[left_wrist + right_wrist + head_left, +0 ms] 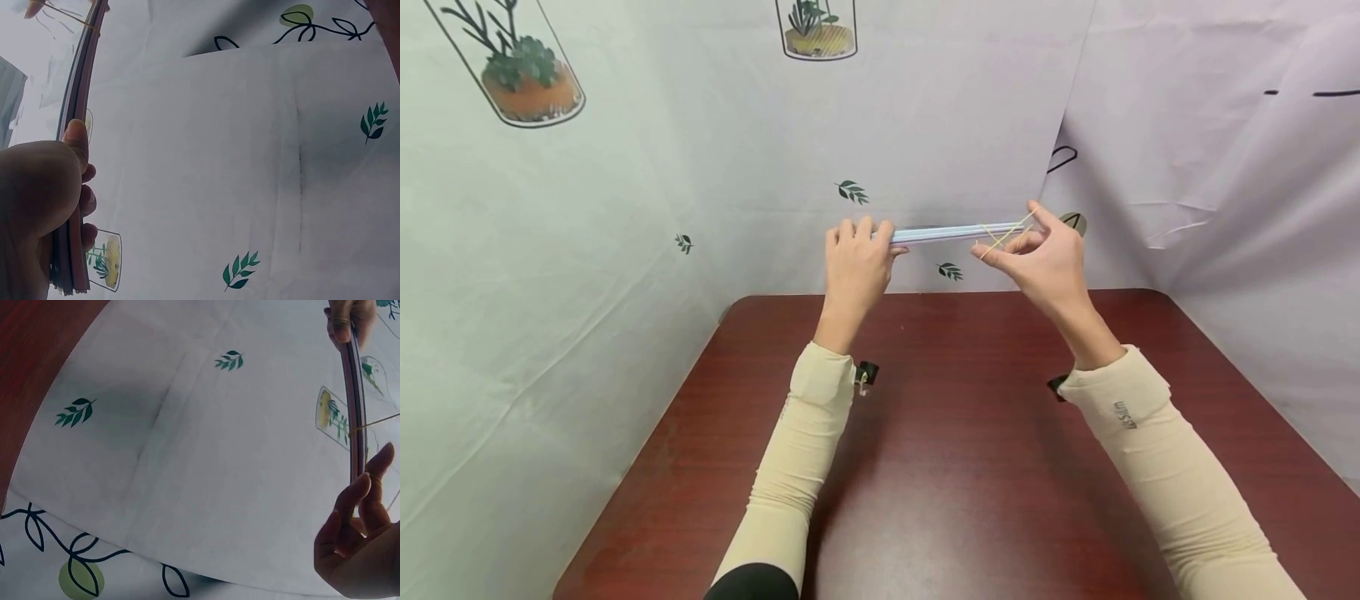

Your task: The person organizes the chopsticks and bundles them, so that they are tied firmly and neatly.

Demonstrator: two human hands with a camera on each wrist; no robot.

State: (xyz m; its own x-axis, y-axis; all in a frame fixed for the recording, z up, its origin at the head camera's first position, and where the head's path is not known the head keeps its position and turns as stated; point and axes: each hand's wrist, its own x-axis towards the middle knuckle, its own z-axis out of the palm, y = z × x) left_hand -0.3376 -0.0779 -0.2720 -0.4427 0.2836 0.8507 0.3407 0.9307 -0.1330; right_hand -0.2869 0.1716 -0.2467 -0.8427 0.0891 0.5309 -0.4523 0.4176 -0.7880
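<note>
A long, flat bundle of thin layered strips point(940, 234), pale blue in the head view, is held level above the table's far edge. My left hand point(856, 267) grips its left end, thumb on one side and fingers on the other. In the left wrist view the bundle point(78, 94) shows several dark layers with jagged lower ends. A yellow rubber band point(997, 242) crosses itself near the bundle's right end. My right hand point(1054, 262) holds this band stretched between its spread thumb and fingers. The right wrist view shows the band point(382, 421) running out from the bundle's side.
Below the hands lies a dark red-brown table point(955, 458) with rounded far corners. White cloth point(737, 150) printed with leaves and potted plants hangs behind and at both sides. Pale sleeves point(1157, 450) cover both forearms, and a small black device point(867, 372) sits at the left wrist.
</note>
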